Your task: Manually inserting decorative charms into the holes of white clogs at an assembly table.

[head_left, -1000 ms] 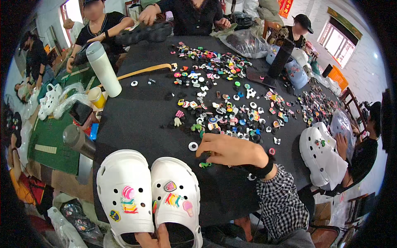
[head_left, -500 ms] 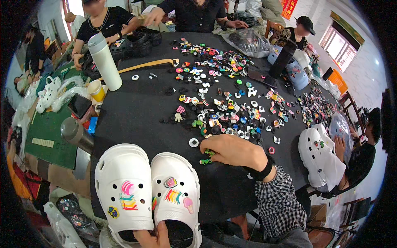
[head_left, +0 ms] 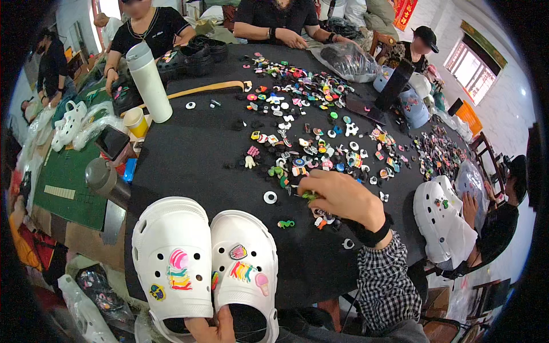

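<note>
The right hand [head_left: 342, 197] rests knuckles-up on the black surface [head_left: 194, 154], fingertips pinched together on a small green charm [head_left: 309, 196] at the 6 o'clock edge of the scattered charm pile [head_left: 309, 131]. The left hand [head_left: 213, 327] grips the heel ends of two white clogs [head_left: 209, 266] at 6 o'clock – only its fingertips are visible, closed on the clogs. Both clogs lie side by side, toes toward 12 o'clock, each carrying coloured charms. A white bottle [head_left: 148, 82] stands at 10 o'clock.

Two white clogs [head_left: 211, 268], one tall white bottle [head_left: 148, 83]
</note>
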A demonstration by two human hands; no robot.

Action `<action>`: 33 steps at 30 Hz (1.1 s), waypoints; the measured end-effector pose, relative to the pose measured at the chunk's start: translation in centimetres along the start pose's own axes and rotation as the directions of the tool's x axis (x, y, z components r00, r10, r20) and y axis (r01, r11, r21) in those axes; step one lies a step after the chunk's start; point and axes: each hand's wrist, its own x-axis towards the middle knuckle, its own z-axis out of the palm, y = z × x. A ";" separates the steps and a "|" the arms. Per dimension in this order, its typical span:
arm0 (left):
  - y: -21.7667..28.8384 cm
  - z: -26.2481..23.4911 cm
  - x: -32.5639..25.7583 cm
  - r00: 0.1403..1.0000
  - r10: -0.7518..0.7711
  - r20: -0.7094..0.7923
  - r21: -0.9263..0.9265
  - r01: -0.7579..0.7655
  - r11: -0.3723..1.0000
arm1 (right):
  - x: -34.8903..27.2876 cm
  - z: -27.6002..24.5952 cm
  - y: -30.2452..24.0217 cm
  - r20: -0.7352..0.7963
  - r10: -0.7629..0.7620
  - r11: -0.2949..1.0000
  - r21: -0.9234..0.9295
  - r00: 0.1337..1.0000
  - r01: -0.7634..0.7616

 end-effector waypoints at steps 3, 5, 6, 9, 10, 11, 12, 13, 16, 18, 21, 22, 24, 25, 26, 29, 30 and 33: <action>-0.2 0.0 -0.1 1.000 0.023 -0.011 0.026 -0.023 0.999 | 0.6 0.8 -1.0 -0.024 -0.122 0.986 0.108 0.992 0.124; -0.2 -0.2 -0.1 1.000 0.022 -0.007 0.030 -0.021 0.999 | 1.0 1.5 -1.3 -0.012 -0.139 0.985 0.102 0.990 0.140; -0.1 -0.2 -0.1 1.000 0.018 -0.001 0.031 -0.018 0.999 | 1.2 1.7 -1.4 0.044 -0.111 0.991 0.084 0.993 0.107; -0.1 -0.1 0.1 1.000 0.000 0.007 0.011 0.000 1.000 | 1.4 2.5 -1.1 0.075 -0.102 0.992 0.086 0.992 0.095; 0.0 -0.1 0.1 1.000 0.001 0.006 0.011 -0.001 1.000 | 1.4 2.7 -1.0 0.061 -0.097 0.992 0.087 0.993 0.091; 0.0 -0.1 0.2 1.000 -0.004 0.005 0.003 0.004 1.000 | 1.3 2.7 -0.9 0.046 -0.091 0.992 0.087 0.995 0.087; 0.1 0.0 0.2 1.000 -0.007 0.006 -0.010 0.007 1.000 | 1.0 2.5 -0.9 0.046 -0.088 0.993 0.083 0.995 0.084; 0.1 0.0 0.2 1.000 -0.004 0.007 -0.015 0.004 1.000 | 0.6 2.1 -0.9 0.053 -0.064 0.993 0.099 0.997 0.059; 0.0 0.1 0.3 0.999 0.052 -0.014 -0.006 -0.052 0.999 | 0.0 0.8 -0.9 0.019 -0.027 0.993 0.112 0.999 0.025; -0.2 0.1 0.1 0.997 0.070 -0.035 0.018 -0.069 0.997 | -0.2 0.1 -1.2 -0.099 -0.032 0.992 0.117 0.995 0.044; -0.4 0.0 0.0 1.000 0.022 0.010 0.018 -0.022 1.000 | -0.4 0.8 -1.5 -0.125 -0.096 0.971 0.208 0.987 0.121; -0.4 -0.1 0.0 1.000 0.025 0.014 0.013 -0.025 1.000 | -0.6 1.0 -1.9 -0.154 -0.110 0.965 0.221 0.982 0.143; -0.5 -0.2 -0.1 0.999 -0.020 0.046 0.032 0.018 0.999 | -0.3 2.0 -1.7 -0.145 -0.137 0.967 0.196 0.980 0.164; -0.5 -0.1 0.0 0.999 -0.022 0.045 0.036 0.020 0.999 | 0.0 2.3 -1.6 -0.136 -0.168 0.966 0.175 0.976 0.190; -0.4 0.1 0.2 0.996 0.083 -0.020 0.044 -0.082 0.996 | 0.0 2.3 -1.7 -0.122 -0.156 0.971 0.163 0.980 0.175; -0.3 -0.1 0.0 0.999 0.040 0.012 0.081 -0.041 0.996 | -0.2 2.8 -1.2 -0.120 -0.176 0.972 0.137 0.977 0.192; -0.3 -0.4 -0.2 0.988 -0.120 0.098 0.125 0.107 0.986 | -0.2 3.0 -1.1 -0.120 -0.177 0.971 0.140 0.977 0.193; -0.5 0.1 0.1 0.997 0.070 -0.020 0.055 -0.069 0.996 | 0.0 3.8 -1.5 -0.138 -0.187 0.974 0.100 0.973 0.201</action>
